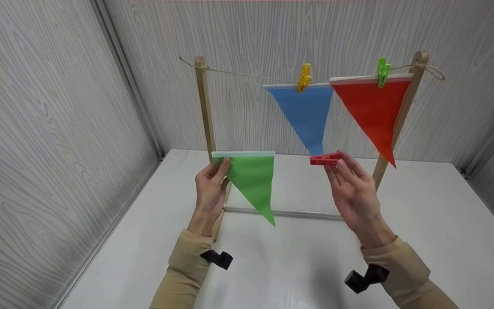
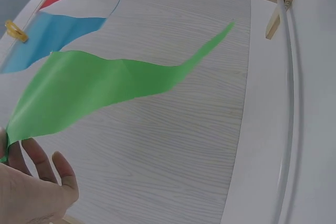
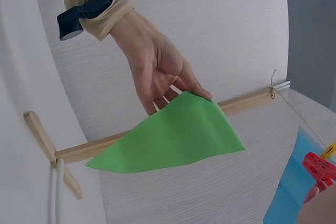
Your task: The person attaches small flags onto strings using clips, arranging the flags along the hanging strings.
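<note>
My left hand (image 1: 209, 189) pinches a green triangular flag (image 1: 253, 180) by the left end of its white-edged top, and the flag hangs point down below the string. In the right wrist view the thumb lies over the green cloth (image 3: 173, 135). My right hand (image 1: 355, 193) holds a red clothespin (image 1: 325, 159) between thumb and fingers, its tip pointing left near the lower tip of a blue flag (image 1: 305, 113). That blue flag hangs from the string (image 1: 247, 75) under a yellow clothespin (image 1: 304, 78). To its right hangs a red flag (image 1: 375, 107) under a green clothespin (image 1: 383, 73).
The string runs between a left wooden post (image 1: 204, 103) and a right wooden post (image 1: 408, 103). A pale bar (image 1: 290, 213) joins the posts low down, above the white table (image 1: 144, 240). Wood-grain panels (image 1: 49, 128) stand at the sides and back.
</note>
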A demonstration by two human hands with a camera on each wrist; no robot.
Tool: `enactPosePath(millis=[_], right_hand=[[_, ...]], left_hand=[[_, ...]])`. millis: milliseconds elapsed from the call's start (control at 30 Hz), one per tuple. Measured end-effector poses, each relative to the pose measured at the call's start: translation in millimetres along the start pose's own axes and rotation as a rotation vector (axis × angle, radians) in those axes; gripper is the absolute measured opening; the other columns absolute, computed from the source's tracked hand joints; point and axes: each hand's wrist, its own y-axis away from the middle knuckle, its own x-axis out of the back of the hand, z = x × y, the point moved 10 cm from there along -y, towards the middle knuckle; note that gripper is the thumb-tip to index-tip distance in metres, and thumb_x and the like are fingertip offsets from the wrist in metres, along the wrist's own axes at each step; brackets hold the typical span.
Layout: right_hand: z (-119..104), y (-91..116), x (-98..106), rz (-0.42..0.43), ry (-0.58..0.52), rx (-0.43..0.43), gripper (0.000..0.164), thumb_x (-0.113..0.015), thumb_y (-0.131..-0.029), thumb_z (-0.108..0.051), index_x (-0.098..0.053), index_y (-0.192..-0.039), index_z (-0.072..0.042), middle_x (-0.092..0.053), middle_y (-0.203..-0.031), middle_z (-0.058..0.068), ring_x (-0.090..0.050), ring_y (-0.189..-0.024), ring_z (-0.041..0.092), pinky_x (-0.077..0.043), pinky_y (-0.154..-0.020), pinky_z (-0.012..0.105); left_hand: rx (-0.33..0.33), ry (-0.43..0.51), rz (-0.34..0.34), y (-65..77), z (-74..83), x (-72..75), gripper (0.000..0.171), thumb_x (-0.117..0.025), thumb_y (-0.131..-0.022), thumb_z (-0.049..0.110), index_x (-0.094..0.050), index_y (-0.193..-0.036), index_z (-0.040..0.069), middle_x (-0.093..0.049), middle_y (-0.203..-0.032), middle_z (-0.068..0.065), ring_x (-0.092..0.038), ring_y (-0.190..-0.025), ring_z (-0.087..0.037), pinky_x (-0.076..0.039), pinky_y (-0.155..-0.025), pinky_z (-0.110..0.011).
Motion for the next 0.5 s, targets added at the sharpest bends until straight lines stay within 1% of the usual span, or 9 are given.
enactPosePath(millis=[167,267,333,400,500], right_hand=[[2,-14,-20,0.022,0.014,0.030,0.022,-0.057,-0.099,-0.002,-0.067,-0.118,0.001,-0.066,-0.118,0.013,-0.066,-0.114,0.024,-0.053,-0.103,0.030],[3,-21,-31,0.042,0.068,0.053,0.021,-0.060,-0.097,-0.003,-0.068,-0.116,-0.001,-0.065,-0.117,0.012,-0.066,-0.112,0.024,-0.054,-0.101,0.030],[3,-27,-37,0.052,0.102,0.065,0.021,-0.062,-0.096,-0.005,-0.069,-0.116,-0.002,-0.065,-0.116,0.011,-0.066,-0.111,0.024,-0.055,-0.100,0.029],[2,-33,-43,0.057,0.130,0.078,0.022,-0.062,-0.096,-0.006,-0.069,-0.117,-0.003,-0.066,-0.115,0.011,-0.066,-0.109,0.024,-0.056,-0.098,0.029],[0,-42,-52,0.066,0.164,0.113,0.024,-0.064,-0.095,-0.007,-0.068,-0.119,-0.003,-0.066,-0.114,0.011,-0.066,-0.106,0.024,-0.058,-0.094,0.028]], left_hand=[[-0.038,-0.055,0.007,-4.3,14.0,0.0,0.016,-0.058,-0.102,0.007,-0.069,-0.112,0.001,-0.067,-0.103,-0.002,-0.066,-0.100,-0.013,-0.048,-0.112,-0.041],[-0.069,-0.073,0.022,-8.2,24.1,0.3,0.018,-0.058,-0.102,0.008,-0.068,-0.114,0.000,-0.066,-0.100,-0.001,-0.066,-0.099,-0.013,-0.047,-0.112,-0.042],[-0.089,-0.091,0.033,-12.0,30.5,1.1,0.018,-0.058,-0.102,0.009,-0.068,-0.114,0.001,-0.065,-0.099,0.000,-0.065,-0.098,-0.012,-0.049,-0.110,-0.039],[-0.110,-0.105,0.043,-15.9,37.4,0.5,0.018,-0.057,-0.102,0.010,-0.067,-0.114,0.001,-0.065,-0.099,0.000,-0.065,-0.097,-0.011,-0.052,-0.105,-0.035],[-0.137,-0.129,0.055,-21.4,47.6,-1.9,0.020,-0.057,-0.102,0.010,-0.065,-0.116,-0.002,-0.063,-0.100,-0.001,-0.064,-0.096,-0.010,-0.054,-0.098,-0.028]])
